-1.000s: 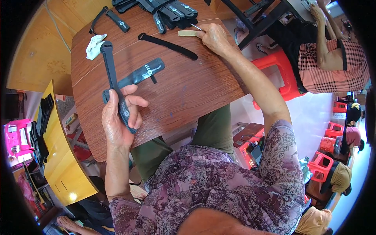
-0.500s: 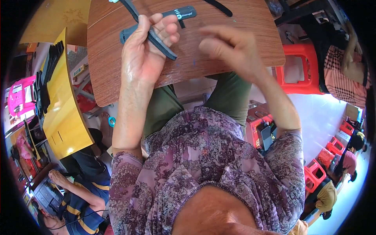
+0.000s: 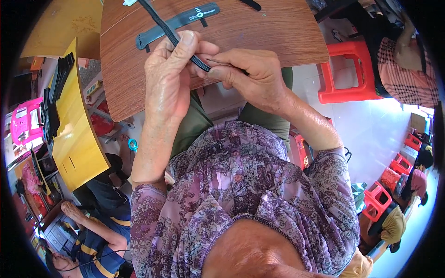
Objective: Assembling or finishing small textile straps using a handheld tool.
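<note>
A bundle of long, flat black straps (image 3: 162, 23) slants down from the table's far left edge. My left hand (image 3: 172, 69) is closed around it, with the thumb pressed along the top. At the lower end of the bundle my right hand (image 3: 255, 76) has its thumb and fingers pinched together, touching or very near the straps. A thin pointed sliver shows at those fingertips, too small to name. Beyond my hands a dark grey strap (image 3: 178, 23) with white print and small black tabs lies flat on the brown wooden table (image 3: 278, 39).
Another black strap (image 3: 251, 4) lies at the table's far edge. Red plastic stools (image 3: 327, 88) stand to the right, beside a seated person in checked cloth. A yellow board (image 3: 79, 134) with black straps along its edge is at left, near a person in a striped shirt.
My left hand has turned from palm-up and closed around the straps. My right hand has moved left to their lower end, its fingers now pinched.
</note>
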### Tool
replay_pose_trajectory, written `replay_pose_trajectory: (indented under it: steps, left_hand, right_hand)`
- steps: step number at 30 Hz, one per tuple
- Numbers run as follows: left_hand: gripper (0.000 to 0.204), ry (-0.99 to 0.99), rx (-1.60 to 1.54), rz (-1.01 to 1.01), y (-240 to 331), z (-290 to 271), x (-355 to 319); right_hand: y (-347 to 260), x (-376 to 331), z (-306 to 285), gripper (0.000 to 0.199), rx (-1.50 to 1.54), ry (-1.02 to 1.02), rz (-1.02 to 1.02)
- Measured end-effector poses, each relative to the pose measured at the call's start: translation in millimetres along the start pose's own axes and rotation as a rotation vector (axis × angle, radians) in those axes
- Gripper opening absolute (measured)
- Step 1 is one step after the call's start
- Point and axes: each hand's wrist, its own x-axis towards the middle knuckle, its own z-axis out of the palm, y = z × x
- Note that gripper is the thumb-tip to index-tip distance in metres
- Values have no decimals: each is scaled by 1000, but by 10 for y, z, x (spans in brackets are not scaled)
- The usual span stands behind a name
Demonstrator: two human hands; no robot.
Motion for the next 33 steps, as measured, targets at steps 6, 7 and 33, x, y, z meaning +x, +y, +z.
replay_pose_trajectory:
  steps: [6,7,33]
  left_hand:
    - [33,-23,-178,-54,14,-83,-18]
    - [35,-6,-254,-100,22,-55,-26]
    - [32,225,-191,7,-17,145,-27]
  right_hand:
    - [-113,-26,-57,18,-51,-44,116]
    - [-125,-51,-60,19,-41,-14,145]
    - [-151,-166,116,55,19,60,-56]
